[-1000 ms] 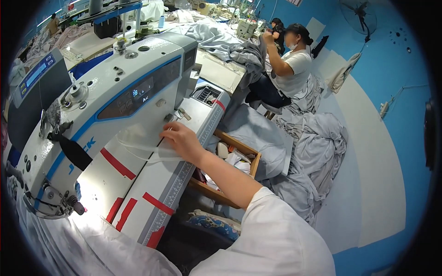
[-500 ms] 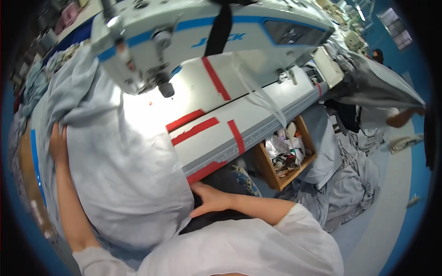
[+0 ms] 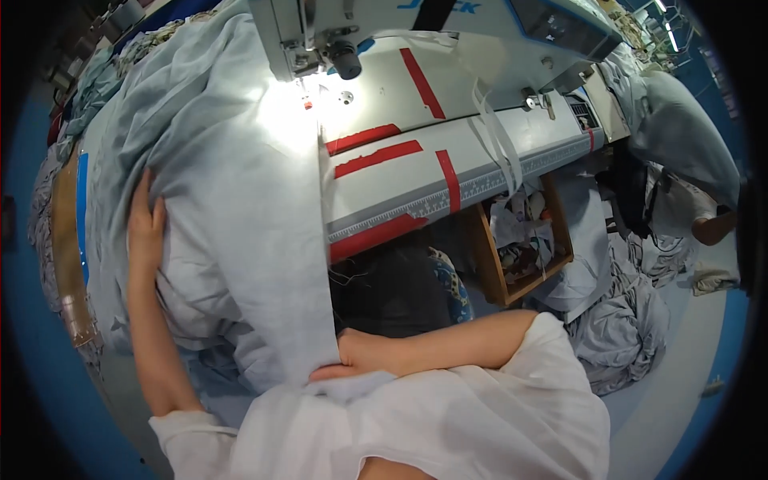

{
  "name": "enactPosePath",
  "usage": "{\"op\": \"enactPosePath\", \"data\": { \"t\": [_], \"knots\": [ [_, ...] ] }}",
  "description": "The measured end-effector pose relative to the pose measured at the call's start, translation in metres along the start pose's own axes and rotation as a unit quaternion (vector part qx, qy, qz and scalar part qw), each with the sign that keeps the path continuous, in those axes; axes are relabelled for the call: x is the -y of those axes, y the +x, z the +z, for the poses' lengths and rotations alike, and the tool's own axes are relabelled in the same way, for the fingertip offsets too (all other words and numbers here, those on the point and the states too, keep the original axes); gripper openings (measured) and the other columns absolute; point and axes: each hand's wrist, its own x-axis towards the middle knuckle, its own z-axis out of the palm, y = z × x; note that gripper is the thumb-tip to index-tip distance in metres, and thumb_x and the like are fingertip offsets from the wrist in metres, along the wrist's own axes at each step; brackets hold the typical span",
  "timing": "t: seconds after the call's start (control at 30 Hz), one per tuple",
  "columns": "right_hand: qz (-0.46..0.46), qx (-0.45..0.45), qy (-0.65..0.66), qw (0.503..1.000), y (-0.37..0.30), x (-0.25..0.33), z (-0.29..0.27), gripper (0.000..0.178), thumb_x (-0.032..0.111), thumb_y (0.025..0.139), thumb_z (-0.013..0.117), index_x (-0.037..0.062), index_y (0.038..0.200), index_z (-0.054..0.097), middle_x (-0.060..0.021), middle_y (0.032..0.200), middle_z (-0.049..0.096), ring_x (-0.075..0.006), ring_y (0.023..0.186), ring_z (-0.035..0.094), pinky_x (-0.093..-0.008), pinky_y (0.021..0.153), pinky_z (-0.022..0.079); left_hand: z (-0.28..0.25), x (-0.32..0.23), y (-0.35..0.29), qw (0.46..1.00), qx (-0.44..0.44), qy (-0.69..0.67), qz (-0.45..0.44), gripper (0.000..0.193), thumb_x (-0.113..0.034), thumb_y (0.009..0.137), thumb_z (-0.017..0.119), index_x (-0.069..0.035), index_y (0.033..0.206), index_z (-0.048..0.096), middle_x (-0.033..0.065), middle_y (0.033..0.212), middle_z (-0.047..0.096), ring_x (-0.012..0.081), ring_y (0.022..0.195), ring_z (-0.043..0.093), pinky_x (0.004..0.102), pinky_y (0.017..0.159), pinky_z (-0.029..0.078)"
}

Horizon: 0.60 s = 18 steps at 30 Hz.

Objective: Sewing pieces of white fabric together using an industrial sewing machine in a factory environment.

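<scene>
A wide piece of pale grey-blue fabric (image 3: 264, 232) runs from the lit needle area of a white sewing machine (image 3: 472, 48) down toward my lap. Its right edge lies nearly straight. My left hand (image 3: 146, 228) rests on the left part of the fabric, fingers stretched forward beside the bunched folds. Close to my body, my right hand (image 3: 358, 352) is closed on the fabric's right edge, thumb toward me and the other fingertips partly hidden. Glare around the presser foot (image 3: 310, 92) hides how the cloth sits there.
Red tape strips (image 3: 384, 238) mark the machine bed, with a ruler along its front edge. An open wooden drawer (image 3: 490, 260) of small items juts out below. Heaped grey cloth (image 3: 620, 328) lies on the floor at right. Another person's hand (image 3: 714, 228) shows at far right.
My right hand has closed on the fabric edge, which now lies straighter. The cloth by my left hand is more gathered. The view has shifted, putting the machine higher and further right.
</scene>
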Motion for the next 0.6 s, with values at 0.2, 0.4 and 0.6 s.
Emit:
{"op": "enactPosePath", "data": {
  "t": [0.2, 0.4, 0.6],
  "knots": [
    [0.023, -0.055, -0.3, 0.952, -0.007, -0.042, 0.025, 0.014, 0.012, 0.073, 0.059, 0.0001, 0.078, 0.064, -0.0208, 0.075, 0.065, -0.0362, 0.071, 0.067, -0.0409, 0.065, 0.054, 0.047, -0.18, -0.097, 0.984, 0.141, -0.003, 0.107, 0.019, -0.009, 0.084, 0.062, -0.002, 0.102, 0.062, 0.0121, 0.088, 0.064, 0.0282, 0.08, 0.063, 0.0356, 0.071, 0.049],
    [-0.068, -0.333, -0.212, 0.916, -0.082, -0.05, -0.031, 0.017, 0.023, 0.083, 0.067, 0.0074, 0.09, 0.067, -0.011, 0.084, 0.065, -0.0268, 0.076, 0.065, -0.0362, 0.066, 0.052, 0.08, -0.151, -0.143, 0.973, 0.226, -0.032, 0.027, 0.013, -0.006, 0.083, 0.063, 0.003, 0.079, 0.053, 0.0182, 0.063, 0.049, 0.0294, 0.051, 0.045, 0.0379, 0.052, 0.037],
    [0.183, -0.522, -0.217, 0.804, -0.171, -0.108, -0.079, 0.023, 0.015, 0.087, 0.062, 0.0008, 0.104, 0.065, -0.0144, 0.094, 0.067, -0.0257, 0.084, 0.066, -0.0342, 0.073, 0.052, 0.074, -0.156, -0.146, 0.97, 0.238, -0.044, 0.016, 0.01, 0.001, 0.086, 0.06, 0.005, 0.079, 0.054, 0.0092, 0.061, 0.045, 0.0096, 0.056, 0.04, 0.0278, 0.051, 0.034]
  ]
}}
